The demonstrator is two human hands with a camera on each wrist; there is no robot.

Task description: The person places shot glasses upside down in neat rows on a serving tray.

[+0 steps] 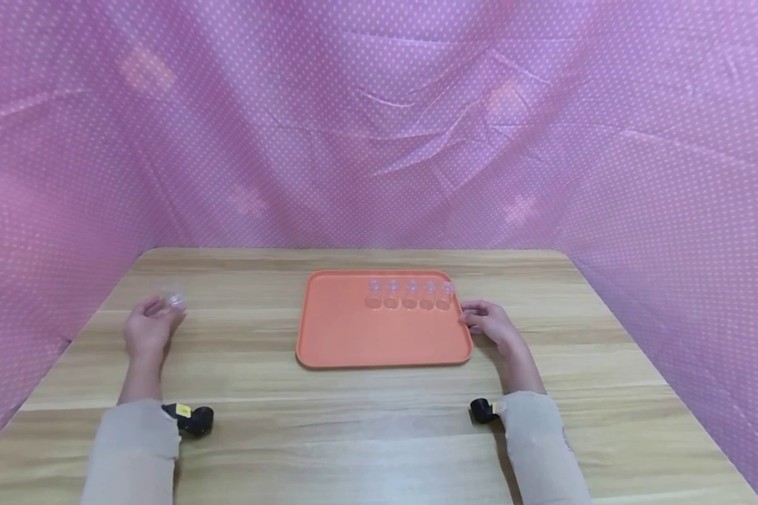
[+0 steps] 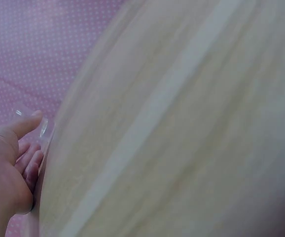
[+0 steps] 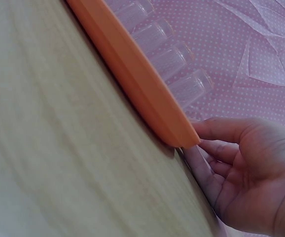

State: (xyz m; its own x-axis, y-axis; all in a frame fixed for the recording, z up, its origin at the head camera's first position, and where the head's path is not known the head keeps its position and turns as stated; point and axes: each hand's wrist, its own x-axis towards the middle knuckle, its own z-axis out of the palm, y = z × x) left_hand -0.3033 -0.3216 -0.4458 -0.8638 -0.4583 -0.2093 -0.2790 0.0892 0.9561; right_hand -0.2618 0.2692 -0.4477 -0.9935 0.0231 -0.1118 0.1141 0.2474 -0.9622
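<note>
At the left of the table my left hand [image 1: 148,332] holds a small clear plastic cup [image 1: 176,301] between thumb and fingers. The left wrist view shows the thumb laid against the see-through cup [image 2: 43,127]. My right hand [image 1: 491,325] grips the right rim of an orange tray [image 1: 335,330]. Seen from the right wrist, the thumb and fingers meet at the corner of the tray [image 3: 132,79]. Several clear cups [image 1: 413,294] stand in one row along the tray's back right part, the nearest of them [image 3: 194,88] close to my right hand.
A light wood-grain table [image 1: 328,435] lies under everything. Pink dotted cloth [image 1: 379,140] hangs behind it and along both sides. Small black cameras sit on the left wrist [image 1: 196,419] and the right wrist [image 1: 482,411].
</note>
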